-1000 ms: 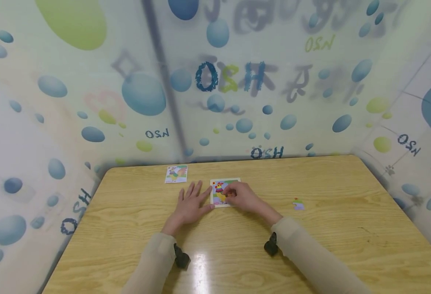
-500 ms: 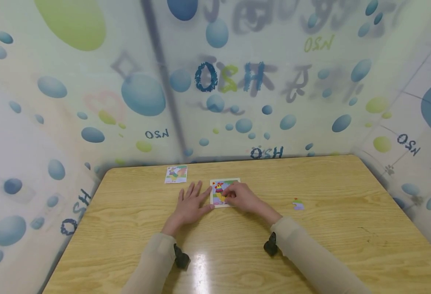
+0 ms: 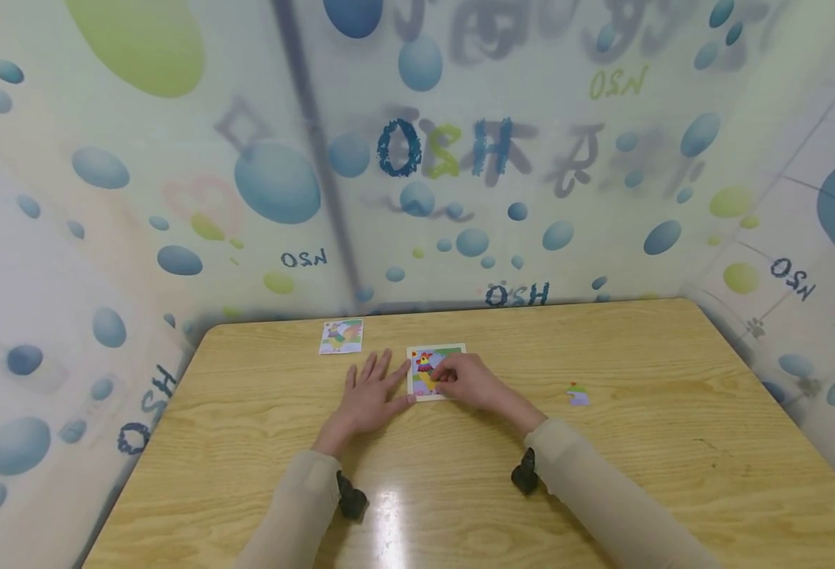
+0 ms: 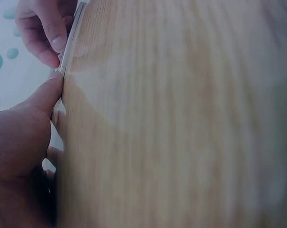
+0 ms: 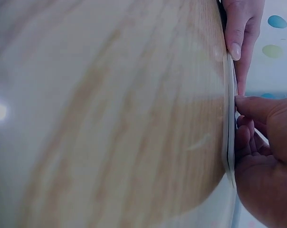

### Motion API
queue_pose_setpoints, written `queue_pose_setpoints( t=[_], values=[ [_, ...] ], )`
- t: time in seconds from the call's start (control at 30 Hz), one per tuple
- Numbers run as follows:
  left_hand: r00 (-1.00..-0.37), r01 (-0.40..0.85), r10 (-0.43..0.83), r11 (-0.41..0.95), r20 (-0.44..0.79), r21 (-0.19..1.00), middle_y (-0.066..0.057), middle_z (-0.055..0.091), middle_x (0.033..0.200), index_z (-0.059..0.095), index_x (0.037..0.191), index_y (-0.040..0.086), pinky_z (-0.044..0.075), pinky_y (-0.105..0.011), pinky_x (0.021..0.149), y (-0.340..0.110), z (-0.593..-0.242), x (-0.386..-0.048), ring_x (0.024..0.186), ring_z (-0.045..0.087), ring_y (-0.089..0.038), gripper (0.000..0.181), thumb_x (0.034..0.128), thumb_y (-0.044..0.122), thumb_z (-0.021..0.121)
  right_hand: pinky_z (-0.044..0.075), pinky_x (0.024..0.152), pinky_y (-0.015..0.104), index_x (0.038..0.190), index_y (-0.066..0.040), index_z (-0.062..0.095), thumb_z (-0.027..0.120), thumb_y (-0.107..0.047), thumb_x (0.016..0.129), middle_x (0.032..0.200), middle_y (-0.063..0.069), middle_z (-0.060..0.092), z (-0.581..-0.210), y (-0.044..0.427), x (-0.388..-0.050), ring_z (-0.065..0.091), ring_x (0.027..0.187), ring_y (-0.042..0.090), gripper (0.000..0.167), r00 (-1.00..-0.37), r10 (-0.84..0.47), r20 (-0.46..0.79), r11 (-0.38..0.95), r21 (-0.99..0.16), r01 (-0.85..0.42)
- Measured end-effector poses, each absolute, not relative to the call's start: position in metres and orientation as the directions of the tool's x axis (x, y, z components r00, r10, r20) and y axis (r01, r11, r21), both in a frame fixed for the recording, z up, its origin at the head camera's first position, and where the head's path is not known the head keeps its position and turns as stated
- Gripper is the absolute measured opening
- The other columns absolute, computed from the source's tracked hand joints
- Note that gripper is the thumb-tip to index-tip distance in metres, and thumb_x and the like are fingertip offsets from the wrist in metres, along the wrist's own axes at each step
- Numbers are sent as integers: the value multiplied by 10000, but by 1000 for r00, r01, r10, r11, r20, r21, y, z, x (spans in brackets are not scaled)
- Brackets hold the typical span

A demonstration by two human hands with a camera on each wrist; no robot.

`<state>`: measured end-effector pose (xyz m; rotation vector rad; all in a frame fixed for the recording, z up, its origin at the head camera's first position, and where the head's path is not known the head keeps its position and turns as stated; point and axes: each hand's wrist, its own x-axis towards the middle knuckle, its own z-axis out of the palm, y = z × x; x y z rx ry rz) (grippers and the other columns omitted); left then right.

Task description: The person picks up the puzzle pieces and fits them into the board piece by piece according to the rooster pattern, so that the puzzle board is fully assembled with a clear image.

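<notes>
A small square jigsaw puzzle (image 3: 426, 384) with a colourful rooster picture lies in a pale frame on the table. My left hand (image 3: 369, 403) rests flat beside it, fingers spread, with the thumb and index finger at its left edge. Over the right part of the puzzle, my right hand (image 3: 470, 382) has curled fingers and pinches what seems to be a puzzle piece, mostly hidden beneath the fingertips. In the right wrist view, the right thumb (image 5: 253, 107) touches the top of the puzzle. A loose puzzle piece (image 3: 578, 395), green and lilac, lies to the right.
A square picture card (image 3: 341, 337) of a similar rooster lies at the back left of the wooden table (image 3: 645, 474). Behind the table's far edge stands a wall (image 3: 417, 237) printed with blue and green ovals.
The right fingertips shift very slightly over the puzzle. My left hand, the card and the loose piece stay where they were.
</notes>
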<state>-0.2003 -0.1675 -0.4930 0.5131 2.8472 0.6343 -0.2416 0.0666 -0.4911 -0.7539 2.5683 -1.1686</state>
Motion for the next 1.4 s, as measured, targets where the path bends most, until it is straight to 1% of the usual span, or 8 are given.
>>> queue_pose_setpoints(
  t=[0.1,0.33,0.43,0.53,0.67,0.83,1.13,1.4],
  values=[
    [-925,295,369,848,-90,440,-218,137,1687,376,1604,151,-3,-698,1163,-167,-492,-201,1544,46,-453,671,1040,468,557,471,694,266,998,-51,763,740,-37,919,838,-17,621,-491,67,-242,539,761,119,84,-844,-536,9,556,-748,-361],
    [-925,293,366,860,-104,417,-193,124,1696,360,1612,176,-8,-687,1170,-167,-492,-201,1551,30,-430,672,1045,489,539,472,699,264,1003,-59,764,740,-51,924,842,-21,626,-493,67,-243,542,764,110,83,-838,-545,12,556,-743,-372],
    [-924,296,368,860,-104,416,-190,124,1696,362,1612,176,-5,-687,1170,-167,-492,-201,1552,30,-427,673,1045,493,539,486,719,283,1008,-58,765,730,-56,928,865,-13,635,-491,69,-241,555,783,119,87,-840,-543,20,543,-754,-369],
    [-923,297,370,859,-104,417,-188,124,1696,361,1612,177,-6,-687,1170,-167,-493,-201,1552,29,-425,675,1045,496,538,508,760,309,1024,-69,765,716,-92,951,908,-14,662,-490,74,-240,583,823,125,90,-850,-527,31,520,-778,-351],
    [-923,297,371,855,-102,424,-189,122,1696,362,1612,176,-14,-684,1171,-167,-493,-201,1552,25,-426,676,1044,497,537,523,818,336,1058,-83,766,695,-159,994,974,-21,698,-488,86,-237,615,887,130,122,-881,-473,23,500,-817,-289],
    [-920,308,381,846,-89,434,-199,110,1696,348,1615,170,-30,-686,1166,-169,-496,-201,1550,19,-436,694,1037,507,533,506,775,348,1077,-62,766,658,-197,1026,975,-3,708,-486,112,-233,604,868,152,180,-906,-422,31,504,-823,-263],
    [-921,301,379,844,-96,445,-164,63,1706,309,1627,210,-63,-675,1165,-172,-501,-203,1557,-27,-403,707,1036,542,513,497,743,355,1081,-51,760,647,-173,1030,986,23,704,-480,176,-228,586,846,168,175,-926,-375,42,577,-771,-269],
    [-921,303,380,841,-90,449,-165,62,1706,310,1627,202,-76,-678,1161,-172,-504,-204,1557,-31,-404,710,1037,540,514,518,688,305,1149,16,728,656,-163,1025,1014,69,720,-470,230,-221,608,812,193,230,-939,-342,40,578,-778,-244]
  ],
)
